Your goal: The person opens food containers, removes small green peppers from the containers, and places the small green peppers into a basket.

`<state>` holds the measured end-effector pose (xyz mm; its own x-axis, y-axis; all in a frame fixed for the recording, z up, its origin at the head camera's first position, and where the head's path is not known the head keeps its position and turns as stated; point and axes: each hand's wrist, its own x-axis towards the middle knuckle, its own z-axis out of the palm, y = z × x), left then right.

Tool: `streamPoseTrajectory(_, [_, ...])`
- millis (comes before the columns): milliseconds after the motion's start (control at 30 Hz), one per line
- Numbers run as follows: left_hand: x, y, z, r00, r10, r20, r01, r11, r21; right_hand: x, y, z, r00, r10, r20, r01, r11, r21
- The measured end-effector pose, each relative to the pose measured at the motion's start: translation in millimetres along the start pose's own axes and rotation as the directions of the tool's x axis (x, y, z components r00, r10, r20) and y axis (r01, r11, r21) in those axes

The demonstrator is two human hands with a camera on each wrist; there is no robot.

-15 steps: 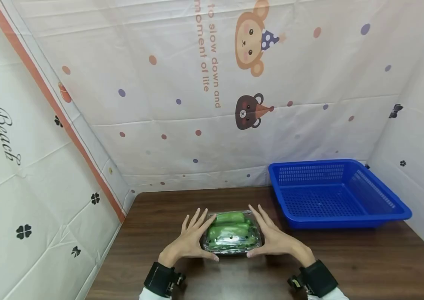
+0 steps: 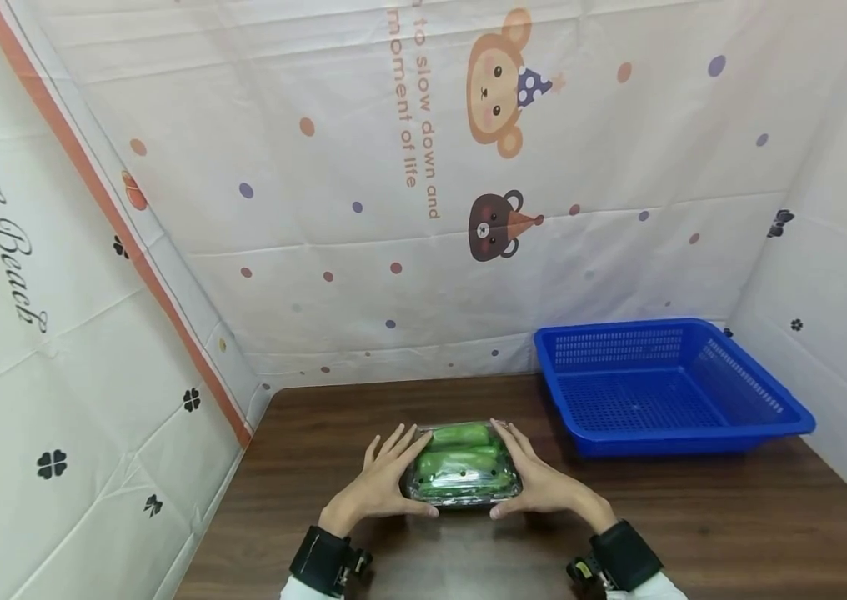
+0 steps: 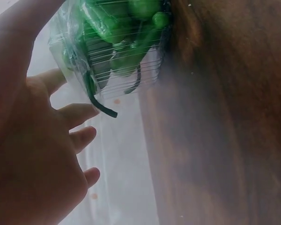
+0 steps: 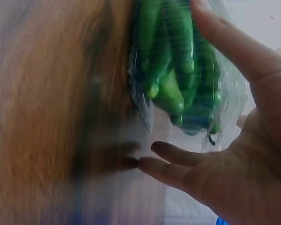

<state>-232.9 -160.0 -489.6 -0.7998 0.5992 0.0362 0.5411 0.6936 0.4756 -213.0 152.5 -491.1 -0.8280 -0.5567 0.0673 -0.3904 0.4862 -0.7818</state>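
A clear plastic box sits on the table, filled with long green peppers. My left hand is at the box's left side, thumb towards the front corner and fingers spread along the far left edge. On the opposite side, my right hand has its fingertips at the upper right edge and its thumb by the front right corner. Both hands' fingers look mostly straight. In the left wrist view a dark pepper stem curves out near the fingers. Exact contact of the fingertips is hard to tell.
A blue plastic basket stands at the back right of the brown wooden table. Printed white cloth hangs behind and along both sides.
My right hand has moved slightly left, closer against the box. The left hand and the box have hardly moved; the head view has shifted a little.
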Motion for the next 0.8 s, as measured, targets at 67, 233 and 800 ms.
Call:
streamPoseTrajectory(67, [0.4, -0.3, 0.6, 1.000, -0.001, -0.006, 0.001, 1.000, -0.006, 1.6, -1.6, 0.4, 1.000, 0.008, 0.004, -0.008, 1.000, 0.004])
streamPoseTrajectory(233, [0.5, -1.2, 2.0, 1.000, 0.005, -0.017, -0.005, 1.000, -0.006, 3.0, -7.6, 2.4, 0.998, 0.057, 0.014, -0.057, 0.998, 0.002])
streamPoseTrajectory(800, [-2.1, 2.3, 2.8, 1.000, -0.016, 0.023, 0.018, 0.995, -0.100, 1.1, -8.5, 5.1, 0.993, 0.094, 0.068, -0.096, 0.995, 0.028])
